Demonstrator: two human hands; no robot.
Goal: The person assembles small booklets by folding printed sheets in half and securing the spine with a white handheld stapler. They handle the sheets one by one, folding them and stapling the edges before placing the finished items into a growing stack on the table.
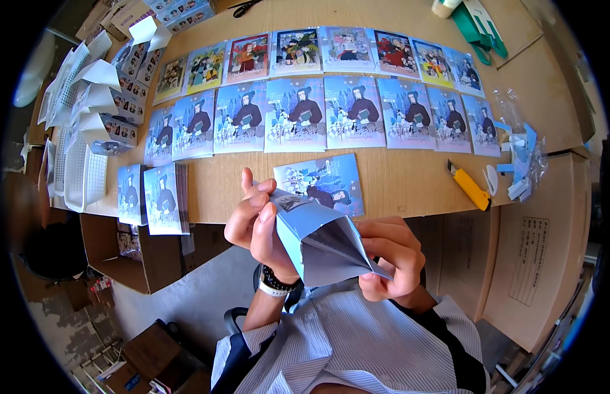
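A blue paper packet point(325, 236) is held up in front of me between both hands, tilted, with its mouth spread apart toward me. My left hand point(259, 226) pinches its left side, the index finger raised. My right hand point(393, 256) grips the right edge of the mouth between thumb and fingers. Just behind, a printed blue packet point(321, 180) lies sideways on the table, partly covered by the held one. To the left, a thick stack of similar packets point(164, 197) overhangs the table's front edge, beside another packet point(131, 194).
Two rows of illustrated packets point(298, 111) span the wooden table point(397, 187). On the right lie a yellow utility knife point(472, 187) and blue scraps point(522, 161) with clear plastic. White baskets point(85, 171) and small printed boxes point(124, 98) crowd the left. A cardboard box point(147, 259) stands below.
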